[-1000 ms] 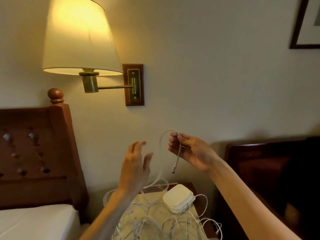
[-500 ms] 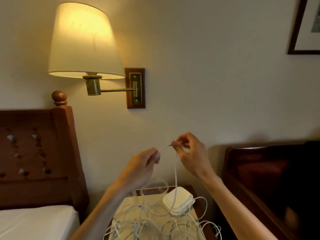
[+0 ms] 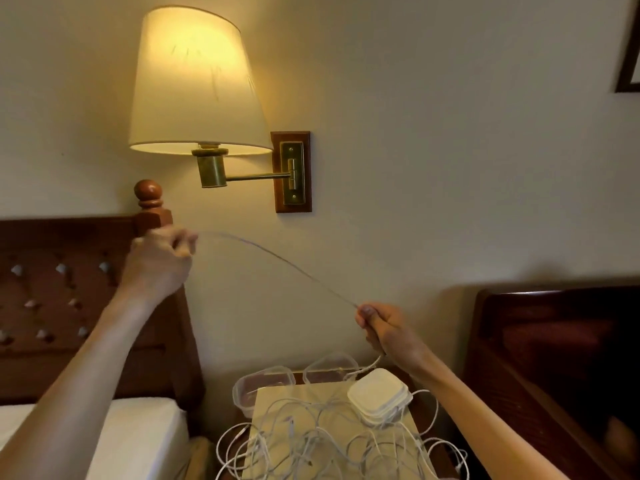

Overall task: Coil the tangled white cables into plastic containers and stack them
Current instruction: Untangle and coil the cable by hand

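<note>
One cable drawn out of the tangle

The tangled white cables (image 3: 311, 441) lay on the surface at 6 o'clock beside stacked lids (image 3: 379, 396); right hand (image 3: 388, 332) and left hand (image 3: 161, 259) each pinched one cable (image 3: 277, 259), best drawn slowly to avoid snagging.

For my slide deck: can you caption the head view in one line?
Both hands, left hand and right hand, stretch one white cable taut above the tangled cables and stacked lids.
</note>
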Motion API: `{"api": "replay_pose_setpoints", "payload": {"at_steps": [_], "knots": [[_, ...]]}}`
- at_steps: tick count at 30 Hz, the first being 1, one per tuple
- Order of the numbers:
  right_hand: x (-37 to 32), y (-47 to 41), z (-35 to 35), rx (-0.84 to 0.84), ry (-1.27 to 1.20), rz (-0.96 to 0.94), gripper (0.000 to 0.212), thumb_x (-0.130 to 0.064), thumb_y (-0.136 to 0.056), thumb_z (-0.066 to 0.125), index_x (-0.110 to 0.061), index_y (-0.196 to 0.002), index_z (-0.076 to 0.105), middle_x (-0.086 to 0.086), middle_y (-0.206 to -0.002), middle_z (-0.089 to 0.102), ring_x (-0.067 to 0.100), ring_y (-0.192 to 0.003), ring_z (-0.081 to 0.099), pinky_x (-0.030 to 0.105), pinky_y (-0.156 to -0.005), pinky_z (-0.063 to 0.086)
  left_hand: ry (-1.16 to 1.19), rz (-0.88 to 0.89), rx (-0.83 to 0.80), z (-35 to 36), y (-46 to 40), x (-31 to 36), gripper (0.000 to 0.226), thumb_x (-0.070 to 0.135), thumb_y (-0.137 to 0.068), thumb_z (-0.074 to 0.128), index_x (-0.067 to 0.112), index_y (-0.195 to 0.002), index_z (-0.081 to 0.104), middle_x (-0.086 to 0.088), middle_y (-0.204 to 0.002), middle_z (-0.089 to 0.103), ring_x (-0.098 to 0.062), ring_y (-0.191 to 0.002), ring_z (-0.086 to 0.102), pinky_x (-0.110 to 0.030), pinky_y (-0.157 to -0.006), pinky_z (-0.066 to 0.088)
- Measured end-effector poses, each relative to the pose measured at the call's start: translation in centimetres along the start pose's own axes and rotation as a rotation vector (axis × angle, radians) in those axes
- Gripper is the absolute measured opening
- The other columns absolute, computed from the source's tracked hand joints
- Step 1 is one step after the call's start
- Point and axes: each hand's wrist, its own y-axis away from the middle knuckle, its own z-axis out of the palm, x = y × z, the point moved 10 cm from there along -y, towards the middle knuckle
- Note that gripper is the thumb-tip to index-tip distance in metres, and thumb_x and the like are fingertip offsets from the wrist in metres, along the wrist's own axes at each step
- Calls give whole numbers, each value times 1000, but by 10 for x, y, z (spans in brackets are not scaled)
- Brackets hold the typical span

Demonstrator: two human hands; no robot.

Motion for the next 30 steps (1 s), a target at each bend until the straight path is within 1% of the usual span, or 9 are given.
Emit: {"api": "replay_pose_setpoints", "payload": {"at_steps": [3,7,9,11,13,16,23,27,30], "knots": [[-25,-21,-1,85,157,-100,38,-21,-105,37,-14,-73,56,-6,-54,40,7,-48,33,20,-46,28,-412,-107,-382,51,20,-26,38,23,-99,47,21,-138,48,-11,-142,47,-35,-128,44,-41,-102,40],[-66,-38,30,37,379,-276,36,-16,-104,42,-12,-72,58,-11,-58,48,3,-53,41,17,-54,33,99,400,-280,77,66,60,60,12,-100,48,19,-154,22,12,-149,28,-8,-139,26,-19,-113,23],[-79,-43,45,10,446,-336,34,-14,-103,43,-8,-73,59,-8,-62,52,4,-57,44,21,-58,36,225,571,-332,102,88,91,46,12,-101,45,17,-147,38,10,-137,46,2,-124,42,-7,-101,30],[-83,-45,49,15,464,-356,31,-10,-101,43,-7,-75,60,-9,-63,53,5,-58,46,25,-60,38,328,552,-339,122,86,90,23,13,-103,44,17,-117,60,5,-100,66,1,-88,58,-17,-77,44],[-80,-42,47,14,393,-325,32,-12,-102,42,-9,-76,60,-11,-60,48,5,-55,43,23,-57,35,413,493,-295,125,80,86,21,13,-103,44,17,-90,60,11,-75,59,-5,-67,53,-24,-64,40],[-58,-31,56,-13,125,-262,35,-24,-106,36,-16,-78,55,0,-58,40,11,-52,36,29,-53,32,428,518,-109,98,71,98,24,12,-102,43,20,-82,54,12,-76,58,-6,-68,53,-26,-62,41],[74,0,73,-16,107,43,32,-32,-103,35,-20,-81,54,-4,-63,43,13,-59,42,35,-58,36,653,409,171,5,28,86,23,25,-104,42,22,-86,57,10,-76,52,-9,-64,43,-37,-62,40],[38,-25,34,186,41,33,33,-23,-106,36,-16,-80,55,-2,-59,36,12,-54,34,24,-48,33,260,176,-186,67,19,38,35,12,-103,41,14,-74,59,-13,-114,62,-1,-77,58,-18,-59,39],[-6,-46,17,191,172,-107,34,-26,-106,38,-14,-82,60,-1,-60,41,8,-52,36,23,-50,32,155,-72,-514,118,41,-11,30,7,-103,39,1,-85,63,-21,-118,56,-34,-123,54,-27,-74,49]]}}
